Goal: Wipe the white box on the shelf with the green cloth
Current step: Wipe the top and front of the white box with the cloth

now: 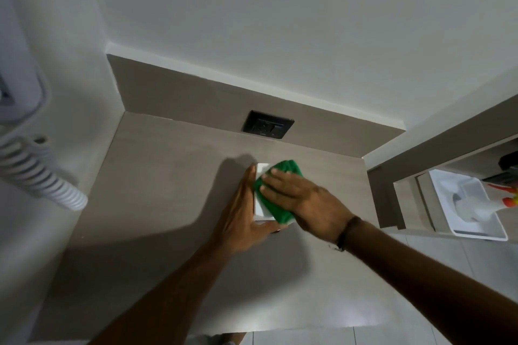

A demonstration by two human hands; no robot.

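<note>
A small white box (261,206) lies on the grey-brown shelf (157,182), mostly covered. My left hand (241,213) grips its left side and near edge, fingers stretched along it. My right hand (305,199) presses a folded green cloth (280,193) flat on the box's top, fingers spread over the cloth. Only a strip of the box's top and its near-left corner show.
A black socket plate (267,128) sits in the shelf's back panel just beyond the box. A white ribbed hose (42,176) hangs at the left wall. To the right, a lower compartment holds a white tray (473,204) with a bottle and orange items.
</note>
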